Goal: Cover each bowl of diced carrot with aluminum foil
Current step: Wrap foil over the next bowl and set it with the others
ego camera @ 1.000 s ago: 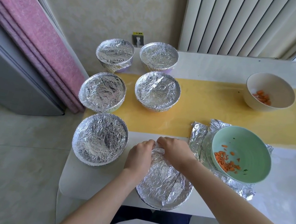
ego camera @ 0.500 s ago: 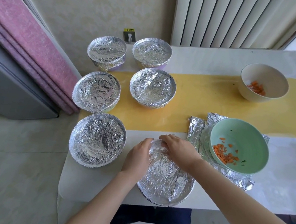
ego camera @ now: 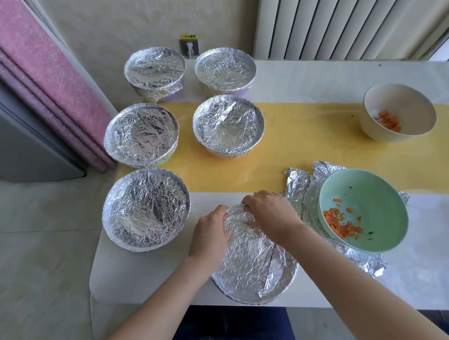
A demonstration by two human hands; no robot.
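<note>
Nearest the person, the left hand (ego camera: 209,234) and the right hand (ego camera: 272,214) meet at the far-left rim of the near bowl (ego camera: 271,296), which sits at the front edge of the desk (ego camera: 142,280). Both sets of fingers curl down over the lip and pinch the foil (ego camera: 247,260) against it; the fingertips are tucked out of sight. The step looks like crimping the edge. To do it well, the fingers should probably fold the foil under the lip and walk round the rim in short bites. One hand should steady the bowl, since a seam crossing the cover on the near side of the fingers could lift if tugged. Right of the fingers, the green bowl (ego camera: 365,191) of diced carrot (ego camera: 340,226) stands open on a spare foil sheet (ego camera: 298,186). Beyond it, the cream bowl (ego camera: 400,108) is open too. Left of and beyond the fingers, five covered bowls (ego camera: 145,213) look finished.
</note>
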